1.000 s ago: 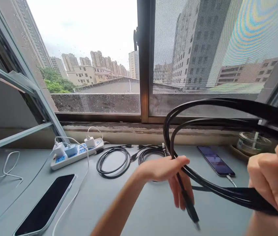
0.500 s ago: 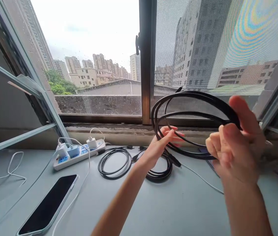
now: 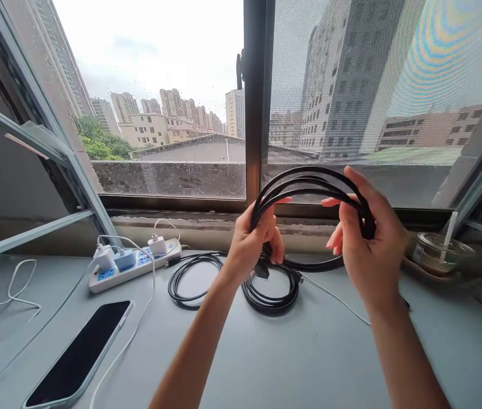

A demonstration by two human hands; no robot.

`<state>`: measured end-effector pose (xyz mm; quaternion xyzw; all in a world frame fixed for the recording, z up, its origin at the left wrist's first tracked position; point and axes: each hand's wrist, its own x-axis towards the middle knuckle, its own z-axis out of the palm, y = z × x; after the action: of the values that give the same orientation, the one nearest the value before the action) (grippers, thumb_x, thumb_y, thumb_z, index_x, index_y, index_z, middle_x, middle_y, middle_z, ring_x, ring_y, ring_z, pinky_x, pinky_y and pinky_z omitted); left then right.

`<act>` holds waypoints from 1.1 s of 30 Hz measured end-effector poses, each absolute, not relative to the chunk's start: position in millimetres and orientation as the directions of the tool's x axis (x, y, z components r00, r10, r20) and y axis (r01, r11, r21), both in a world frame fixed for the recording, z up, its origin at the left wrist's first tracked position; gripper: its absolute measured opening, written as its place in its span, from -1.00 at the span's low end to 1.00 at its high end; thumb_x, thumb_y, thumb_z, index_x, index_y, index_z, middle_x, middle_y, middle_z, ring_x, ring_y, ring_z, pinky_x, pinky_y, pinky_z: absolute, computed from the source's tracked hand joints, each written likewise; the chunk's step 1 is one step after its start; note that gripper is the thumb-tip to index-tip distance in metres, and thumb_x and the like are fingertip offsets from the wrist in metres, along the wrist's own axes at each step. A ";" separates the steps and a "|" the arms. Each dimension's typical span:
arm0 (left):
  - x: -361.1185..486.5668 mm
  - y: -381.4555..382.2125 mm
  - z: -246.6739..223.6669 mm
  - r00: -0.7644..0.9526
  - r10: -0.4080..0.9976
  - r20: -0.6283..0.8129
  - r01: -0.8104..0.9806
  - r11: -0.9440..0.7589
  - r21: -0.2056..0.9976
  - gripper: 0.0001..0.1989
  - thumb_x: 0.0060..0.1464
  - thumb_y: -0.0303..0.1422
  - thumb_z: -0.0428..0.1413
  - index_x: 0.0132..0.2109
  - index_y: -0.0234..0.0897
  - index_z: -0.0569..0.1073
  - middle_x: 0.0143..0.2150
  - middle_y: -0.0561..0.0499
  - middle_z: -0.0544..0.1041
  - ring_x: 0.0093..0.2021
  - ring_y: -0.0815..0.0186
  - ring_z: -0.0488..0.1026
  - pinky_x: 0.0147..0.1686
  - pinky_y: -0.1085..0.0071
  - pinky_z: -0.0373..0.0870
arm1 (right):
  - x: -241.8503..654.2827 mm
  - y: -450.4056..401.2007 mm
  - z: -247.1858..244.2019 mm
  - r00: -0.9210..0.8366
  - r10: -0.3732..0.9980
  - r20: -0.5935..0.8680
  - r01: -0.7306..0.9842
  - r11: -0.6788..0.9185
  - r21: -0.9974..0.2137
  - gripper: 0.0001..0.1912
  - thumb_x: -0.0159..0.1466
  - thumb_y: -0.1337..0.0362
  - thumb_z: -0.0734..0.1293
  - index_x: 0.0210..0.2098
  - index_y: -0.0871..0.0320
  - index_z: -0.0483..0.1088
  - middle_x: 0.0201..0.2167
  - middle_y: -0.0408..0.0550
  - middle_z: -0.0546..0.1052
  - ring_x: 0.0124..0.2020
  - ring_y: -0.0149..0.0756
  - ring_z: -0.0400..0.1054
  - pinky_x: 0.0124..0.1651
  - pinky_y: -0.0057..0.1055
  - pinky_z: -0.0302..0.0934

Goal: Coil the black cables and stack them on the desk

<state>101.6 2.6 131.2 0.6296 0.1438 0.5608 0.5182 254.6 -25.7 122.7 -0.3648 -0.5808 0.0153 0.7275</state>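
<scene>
A looped black cable (image 3: 309, 184) is held up above the desk between my two hands. My left hand (image 3: 255, 236) is closed round the left side of the loops, with a dark connector hanging below its fingers. On the right side, my right hand (image 3: 366, 227) grips the bundled loops between thumb and fingers. Below and behind the hands, one black coil (image 3: 270, 309) lies on the desk, and a second black coil (image 3: 181, 298) lies to its left, partly behind my left forearm.
On the grey desk (image 3: 300, 363) are a phone (image 3: 81, 352) at the left, a white power strip (image 3: 132, 272) with plugs, and thin white cables. A lidded cup with a straw (image 3: 436, 253) stands at the right by the window frame (image 3: 258, 113).
My left hand has closed round the loops. My right hand has moved left and turned, and the loops sit more evenly between both hands. The cup has come into sight.
</scene>
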 end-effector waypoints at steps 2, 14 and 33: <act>97.0 1.0 134.2 0.334 0.760 0.558 -0.385 -0.430 0.816 -0.72 0.17 -0.13 0.07 -0.11 -0.22 0.46 -0.66 0.26 -0.05 -0.80 0.55 0.09 -0.81 0.66 -0.09 | 253.8 -25.9 122.6 0.303 0.467 0.831 0.418 0.718 -0.556 -0.63 0.26 0.20 0.33 0.07 0.00 0.34 -0.25 -0.14 0.49 -0.70 -0.61 0.16 -0.70 -0.58 0.12; 71.3 -17.8 155.4 0.258 0.820 0.511 -0.030 -0.521 0.853 -0.36 -0.21 0.08 0.30 -0.66 -0.32 0.14 -0.68 0.19 0.01 -0.65 0.64 -0.11 -0.69 0.58 -0.26 | 245.2 -12.5 113.3 0.224 0.674 0.704 0.537 0.517 -0.666 -0.42 0.12 0.25 0.37 0.12 0.12 0.22 -0.25 -0.09 0.46 -0.44 -0.38 0.37 -0.39 -0.41 0.30; 87.8 -15.6 156.3 0.217 0.865 0.453 -0.485 -0.307 0.819 -0.26 -0.03 0.18 0.07 -0.68 -0.23 -0.16 -0.79 0.21 -0.19 -0.80 0.60 -0.17 -0.80 0.55 -0.32 | 246.5 -52.6 130.0 0.084 0.837 0.541 0.216 0.514 -0.830 -0.68 0.15 0.00 0.41 -0.37 0.15 0.46 -0.58 -0.19 0.44 -0.61 -0.45 0.35 -0.51 -0.51 0.24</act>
<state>87.8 -15.6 156.3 0.5411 0.1757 0.6006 0.5617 246.5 -52.6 130.0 -0.4205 -0.6263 0.2569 0.6041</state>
